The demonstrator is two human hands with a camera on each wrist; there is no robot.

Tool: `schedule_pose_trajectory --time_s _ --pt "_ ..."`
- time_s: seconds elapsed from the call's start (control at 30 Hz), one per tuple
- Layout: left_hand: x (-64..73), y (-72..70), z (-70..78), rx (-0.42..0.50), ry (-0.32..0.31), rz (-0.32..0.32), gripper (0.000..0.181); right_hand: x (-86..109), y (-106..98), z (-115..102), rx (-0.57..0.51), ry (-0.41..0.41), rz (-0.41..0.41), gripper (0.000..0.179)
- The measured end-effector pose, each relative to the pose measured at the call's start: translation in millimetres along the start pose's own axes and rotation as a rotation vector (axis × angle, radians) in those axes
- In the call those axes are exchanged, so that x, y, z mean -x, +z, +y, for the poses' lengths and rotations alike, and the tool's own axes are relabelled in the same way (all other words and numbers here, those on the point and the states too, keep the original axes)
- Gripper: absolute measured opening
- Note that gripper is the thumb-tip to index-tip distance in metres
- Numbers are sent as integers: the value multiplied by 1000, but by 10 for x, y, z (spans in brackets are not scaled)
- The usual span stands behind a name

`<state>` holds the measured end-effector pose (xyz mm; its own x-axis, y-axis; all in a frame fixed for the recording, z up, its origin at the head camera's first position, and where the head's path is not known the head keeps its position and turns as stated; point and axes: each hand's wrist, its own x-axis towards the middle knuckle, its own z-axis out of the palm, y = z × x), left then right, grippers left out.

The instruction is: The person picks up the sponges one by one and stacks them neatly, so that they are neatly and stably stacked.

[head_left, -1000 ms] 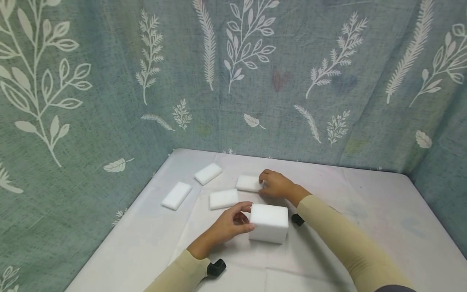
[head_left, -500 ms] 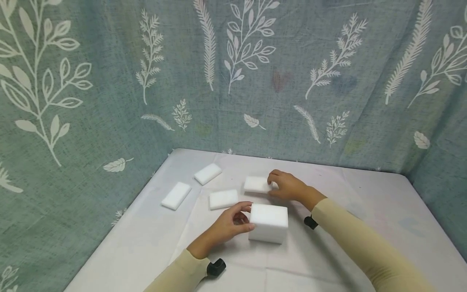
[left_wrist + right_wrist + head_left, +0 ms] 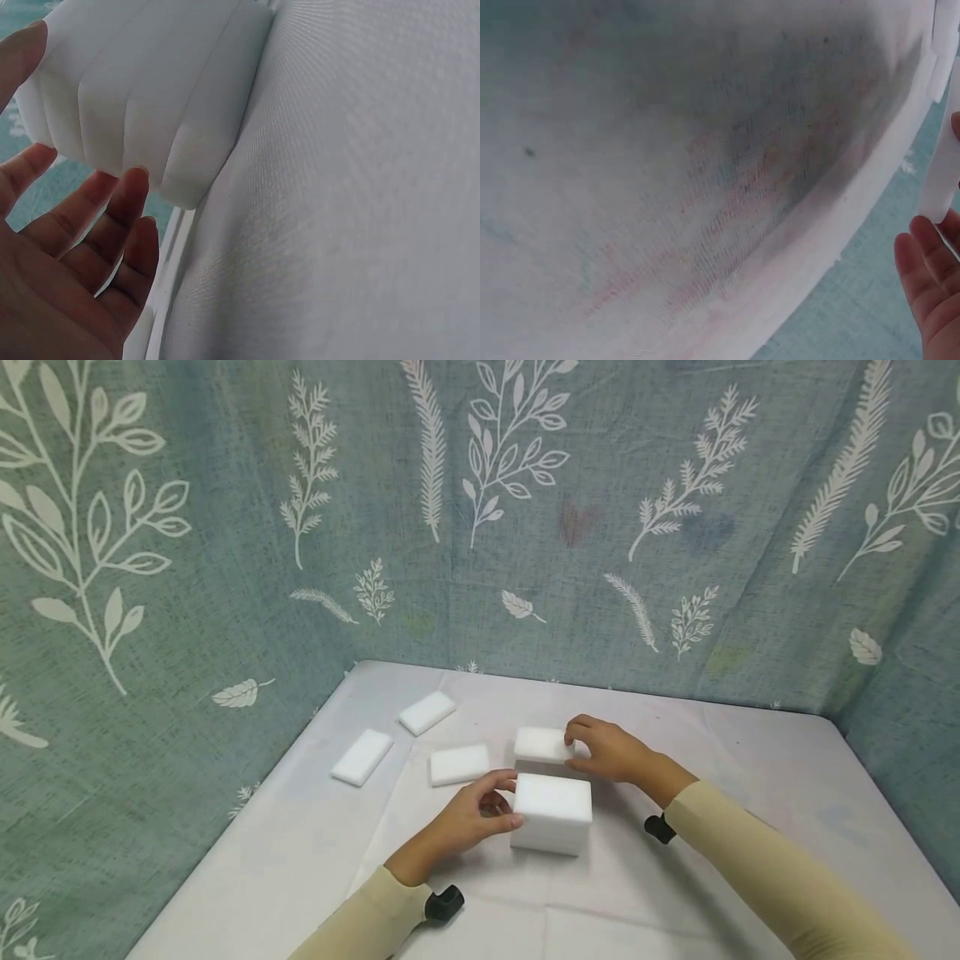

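Observation:
A neat stack of several white sponges (image 3: 552,810) stands on the table, its layers visible in the left wrist view. My left hand (image 3: 468,817) holds the stack at its left end, thumb on the near edge and index finger at the far edge. Just behind the stack, my right hand (image 3: 611,752) pinches a single white sponge (image 3: 540,743) by its right end, lifted off the cloth. In the right wrist view that sponge (image 3: 939,172) shows edge-on at the right border, between the thumb and fingertips.
Three loose sponges lie to the left: one sponge (image 3: 459,765) close to the stack, another sponge (image 3: 427,713) farther back, and a third sponge (image 3: 362,757) at the far left. A white cloth (image 3: 750,827) covers the table. Leaf-patterned curtains (image 3: 525,527) surround its back and sides.
My right hand has moved rightward with its sponge, from beside the nearest loose sponge to behind the stack. The left hand and the stack have stayed in place.

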<state>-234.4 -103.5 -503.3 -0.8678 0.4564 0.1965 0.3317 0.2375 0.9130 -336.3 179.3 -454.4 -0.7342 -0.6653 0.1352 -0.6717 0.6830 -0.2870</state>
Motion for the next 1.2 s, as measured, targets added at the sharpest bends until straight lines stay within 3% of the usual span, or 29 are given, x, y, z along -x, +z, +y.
schedule_pose_trajectory --time_s 0.43,1.2 --pt "-19 -23 9 -3 -12 -4 58 259 -178 -48 -40 -34 93 26" --pt "-2 -8 31 3 -18 -8 59 537 -335 -181 -66 -82 242 26"
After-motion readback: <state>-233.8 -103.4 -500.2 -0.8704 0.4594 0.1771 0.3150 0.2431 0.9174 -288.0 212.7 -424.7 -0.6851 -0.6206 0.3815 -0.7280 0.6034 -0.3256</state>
